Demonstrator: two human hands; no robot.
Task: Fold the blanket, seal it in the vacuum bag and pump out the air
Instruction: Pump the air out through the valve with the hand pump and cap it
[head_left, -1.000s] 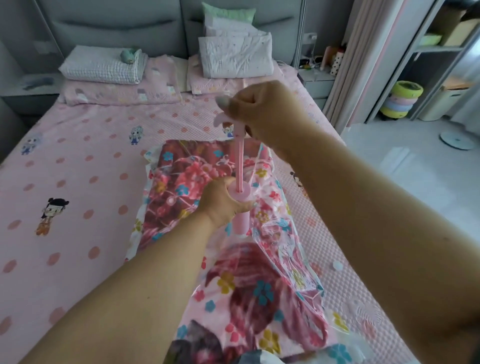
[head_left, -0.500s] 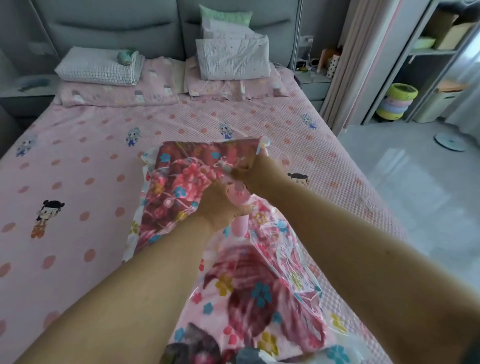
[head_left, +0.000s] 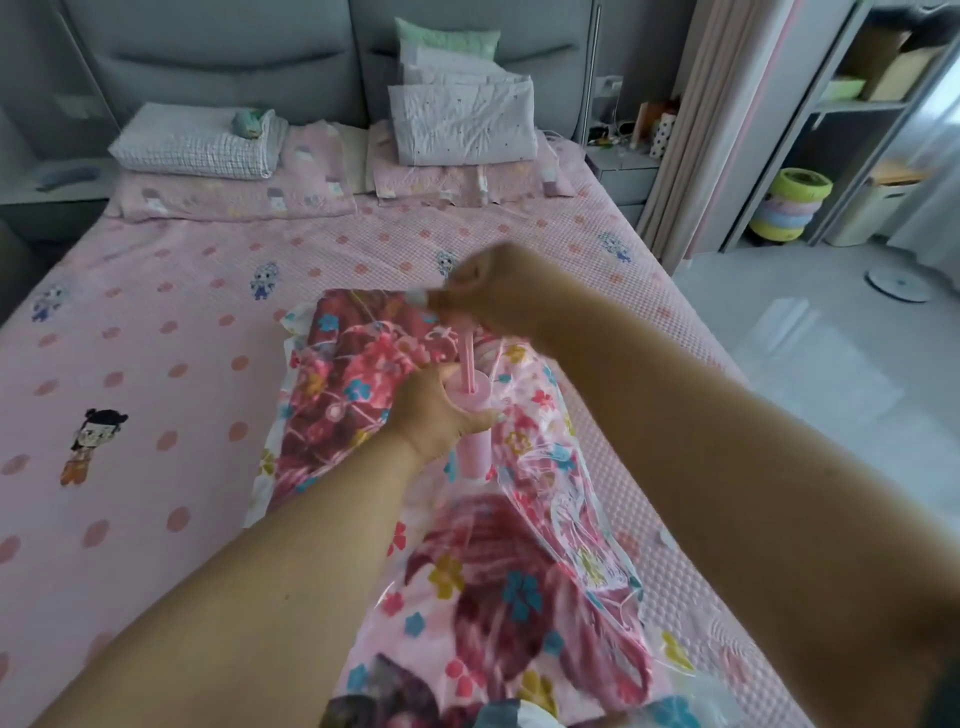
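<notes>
While the left hand (head_left: 441, 410) grips the pump (head_left: 475, 415) upright on the vacuum bag (head_left: 561, 499), the right hand (head_left: 488, 296), at 12 o'clock, should draw the handle straight

The right hand (head_left: 485, 293) has risen again from its low point half a second ago, drawing the pink pump (head_left: 475, 415) rod partway out of the barrel, though not as high as a second ago.

Bedspread (head_left: 171, 322) left of the vacuum bag (head_left: 566, 509) lies bare.
</notes>
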